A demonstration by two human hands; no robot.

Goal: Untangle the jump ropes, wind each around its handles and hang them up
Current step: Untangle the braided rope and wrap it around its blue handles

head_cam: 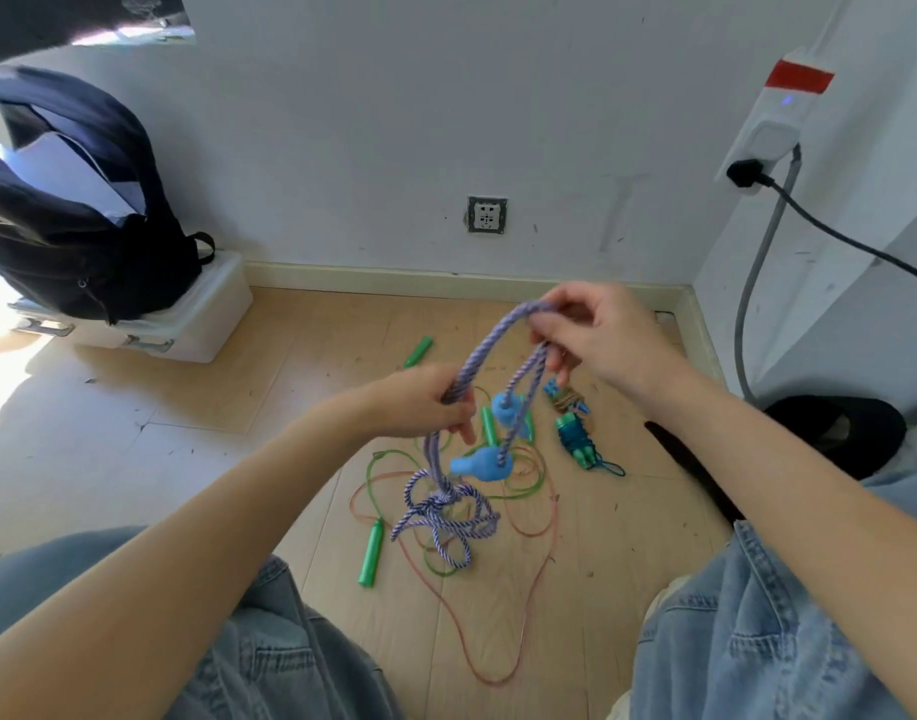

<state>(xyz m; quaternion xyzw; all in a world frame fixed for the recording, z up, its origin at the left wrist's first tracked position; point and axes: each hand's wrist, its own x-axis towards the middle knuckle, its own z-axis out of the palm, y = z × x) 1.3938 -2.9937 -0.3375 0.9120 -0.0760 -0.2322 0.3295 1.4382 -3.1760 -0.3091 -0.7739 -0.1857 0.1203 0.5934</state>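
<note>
Two bundles (575,418) below and right of the right hand (596,335) looked already wound around their handles, lying on the floor (186,407); none hung up as far as the view showed. So roughly the early-to-middle stretch of the job, by my read.

The purple rope (490,345) was the one in hand. Left hand (425,402) had fingers curled around a doubled run of it, gripping firmly. Right hand pinched the top of the arch between thumb and fingers, other fingers curled down by the two strands dropping from it. Rope arched between the two hands, taut enough to hold shape.

Both blue handles (485,465) hung free just under the hands, one lower than the other. Below the left hand the rope dropped into a knotted clump (446,511), not yet cleared, hanging just over or touching the floor; couldn't tell which.

Under that clump: thin green and orange cords (529,511) looped over each other, with green handles (371,553) scattered, one near the knot and one (419,351) farther off beyond the hands. Those were untouched.

Left: clear the purple knot, wind it, sort the green/orange cords, hang everything.
</note>
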